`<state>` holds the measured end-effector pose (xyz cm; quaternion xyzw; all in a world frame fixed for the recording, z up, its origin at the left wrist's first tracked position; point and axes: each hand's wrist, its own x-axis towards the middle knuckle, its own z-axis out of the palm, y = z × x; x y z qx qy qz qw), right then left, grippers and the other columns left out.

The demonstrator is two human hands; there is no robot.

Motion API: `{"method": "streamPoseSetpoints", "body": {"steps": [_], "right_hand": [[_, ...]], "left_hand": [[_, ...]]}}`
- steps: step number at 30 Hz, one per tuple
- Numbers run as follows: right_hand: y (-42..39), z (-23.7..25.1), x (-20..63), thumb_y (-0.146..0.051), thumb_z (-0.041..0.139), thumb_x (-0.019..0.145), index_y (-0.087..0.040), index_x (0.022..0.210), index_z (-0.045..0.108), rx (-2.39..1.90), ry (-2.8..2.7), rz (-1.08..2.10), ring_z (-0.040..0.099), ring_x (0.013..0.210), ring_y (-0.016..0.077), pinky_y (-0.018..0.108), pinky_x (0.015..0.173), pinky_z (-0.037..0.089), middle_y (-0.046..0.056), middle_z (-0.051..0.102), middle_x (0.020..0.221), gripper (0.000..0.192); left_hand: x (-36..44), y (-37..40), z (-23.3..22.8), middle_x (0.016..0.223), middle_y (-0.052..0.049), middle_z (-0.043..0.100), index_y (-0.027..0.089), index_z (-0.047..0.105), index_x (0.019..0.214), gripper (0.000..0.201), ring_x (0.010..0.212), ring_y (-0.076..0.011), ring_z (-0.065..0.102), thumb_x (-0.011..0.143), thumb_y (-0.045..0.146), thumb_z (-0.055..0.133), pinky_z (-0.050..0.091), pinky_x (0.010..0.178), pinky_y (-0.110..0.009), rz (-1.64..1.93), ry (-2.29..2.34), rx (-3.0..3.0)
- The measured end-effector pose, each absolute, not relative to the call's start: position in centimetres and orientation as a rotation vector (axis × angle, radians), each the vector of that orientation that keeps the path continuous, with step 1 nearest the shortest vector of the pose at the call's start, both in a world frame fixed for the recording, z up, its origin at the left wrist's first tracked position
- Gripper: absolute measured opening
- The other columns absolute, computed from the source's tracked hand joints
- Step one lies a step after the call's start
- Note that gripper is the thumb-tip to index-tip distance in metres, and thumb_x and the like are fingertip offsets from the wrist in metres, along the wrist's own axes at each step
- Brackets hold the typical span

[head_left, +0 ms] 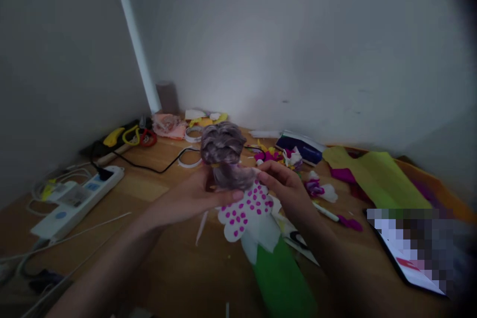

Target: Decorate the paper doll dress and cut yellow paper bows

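Observation:
A doll [222, 143] with mauve, braided-looking hair stands upright in the middle, seen from behind. My left hand [208, 193] is closed around its upper body, the thumb lying across its back below the hair. My right hand [279, 179] has its fingertips pinched together at the doll's right side, by the end of the hair and the top of a white dotted piece; what they pinch is hidden. Below the hands hangs the white scalloped piece with magenta dots [238, 219]. Under it are pale white petal shapes [263, 231] and a green sheet [283, 278].
A power strip [80, 198] with cables lies left, near scissors [147, 137] and tape rolls [194, 133]. Behind are crumpled coloured scraps [292, 157] and a dark blue boxlike object [300, 147]. Right are a marker [328, 212], yellow-green sheets [376, 174] and a tablet-like screen [395, 253].

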<state>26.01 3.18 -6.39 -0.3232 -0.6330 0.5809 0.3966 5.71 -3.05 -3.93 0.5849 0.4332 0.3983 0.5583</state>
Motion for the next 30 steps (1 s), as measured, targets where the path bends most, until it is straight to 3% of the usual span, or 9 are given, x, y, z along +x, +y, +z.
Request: {"method": "streamPoseSetpoints", "body": {"steps": [4,9,14,21,25,30], "right_hand": [[2.4,-5.1,26.8,-0.04,0.063,0.085,-0.023,0.08,0.06,-0.767,-1.478,1.352,0.049,0.061,0.0094,0.019,0.056,0.04,-0.004,0.055,0.07,0.018],[1.0,-4.3,27.4,-0.037,0.063,0.085,-0.024,0.079,0.059,-0.717,-1.418,1.225,0.049,0.061,0.0085,0.017,0.055,0.042,-0.005,0.055,0.069,0.015],[0.3,-3.8,27.7,-0.029,0.061,0.087,-0.024,0.079,0.06,-0.684,-1.498,1.143,0.049,0.06,0.008,0.016,0.053,0.041,-0.005,0.055,0.069,0.009],[0.7,-3.1,28.5,-0.033,0.061,0.087,-0.026,0.086,0.06,-0.719,-1.627,1.193,0.05,0.067,0.0097,0.019,0.059,0.042,-0.005,0.057,0.076,0.007],[0.6,-3.1,28.9,-0.027,0.067,0.082,-0.025,0.085,0.057,-0.761,-1.721,1.155,0.048,0.068,0.0108,0.022,0.062,0.039,-0.005,0.053,0.076,0.01],[0.5,-3.4,29.0,-0.029,0.063,0.085,-0.024,0.086,0.057,-0.787,-1.696,1.159,0.049,0.07,0.0121,0.024,0.063,0.04,-0.004,0.054,0.079,0.008]], "left_hand": [[6.9,-1.8,-1.1,0.117,-0.007,0.066,0.019,0.054,0.118,0.052,0.107,-0.023,0.062,0.073,0.035,0.076,0.05,0.092,-0.034,0.903,1.024,1.487],[8.8,-2.4,0.6,0.102,0.001,0.071,0.021,0.061,0.105,0.037,0.093,-0.0161,0.067,0.072,0.027,0.077,0.054,0.076,-0.02,0.953,1.122,1.538],[9.5,-3.3,0.7,0.084,0.003,0.073,0.021,0.066,0.093,0.021,0.078,-0.0162,0.069,0.074,0.025,0.073,0.053,0.059,-0.018,0.978,1.247,1.6],[9.8,-2.9,0.9,0.095,0.0,0.074,0.02,0.068,0.103,0.028,0.087,-0.0176,0.069,0.075,0.023,0.072,0.056,0.07,-0.022,1.01,1.125,1.561],[9.7,-2.5,0.7,0.098,0.002,0.074,0.023,0.069,0.101,0.02,0.094,-0.0144,0.068,0.081,0.026,0.067,0.053,0.083,-0.021,1.037,0.929,1.612],[8.6,-2.4,0.2,0.11,-0.001,0.071,0.021,0.066,0.106,0.027,0.1,-0.0182,0.065,0.081,0.031,0.063,0.053,0.085,-0.027,1.044,1.084,1.699]]}}
